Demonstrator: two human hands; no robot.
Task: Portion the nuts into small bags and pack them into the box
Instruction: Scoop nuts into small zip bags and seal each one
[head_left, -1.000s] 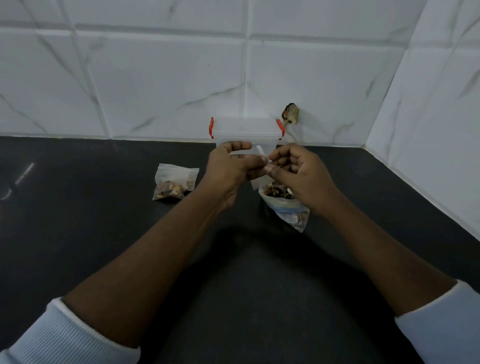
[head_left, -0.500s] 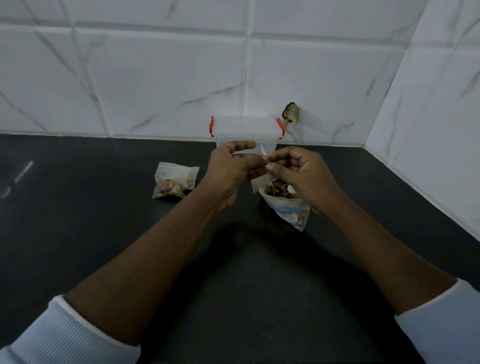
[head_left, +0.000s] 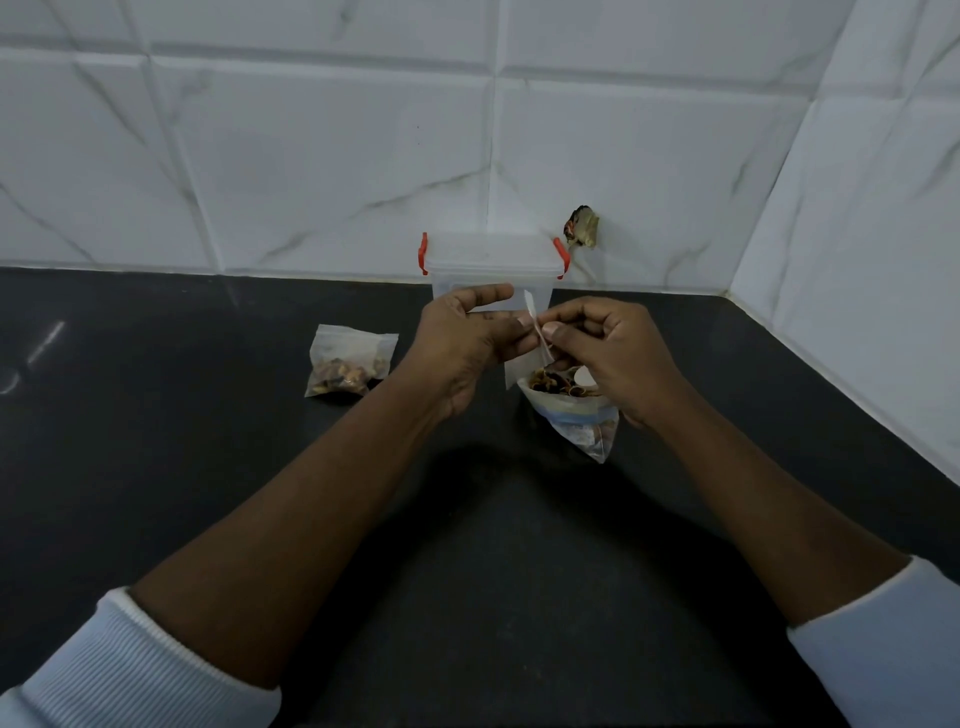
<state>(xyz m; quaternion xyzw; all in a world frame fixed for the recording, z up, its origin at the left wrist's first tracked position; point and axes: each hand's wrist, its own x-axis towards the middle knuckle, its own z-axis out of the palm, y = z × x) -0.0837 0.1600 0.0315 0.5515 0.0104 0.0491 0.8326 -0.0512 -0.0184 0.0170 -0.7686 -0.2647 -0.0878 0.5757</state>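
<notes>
Small bag (head_left: 519, 370) off desk (head_left: 208, 415), pinched at top edge by fingers of left hand (head_left: 462, 348) and right hand (head_left: 615, 356), over open nut pouch (head_left: 576, 415). Filled bag (head_left: 350, 361) left, box (head_left: 493, 267) behind.

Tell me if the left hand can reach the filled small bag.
Probably yes: the filled small bag lies beside the left hand with nothing between, though that hand pinches an empty bag.

Left hand (head_left: 467, 340), right hand (head_left: 613, 353) close together, fingertips pinching small bag (head_left: 519, 370); forearms converge.
</notes>
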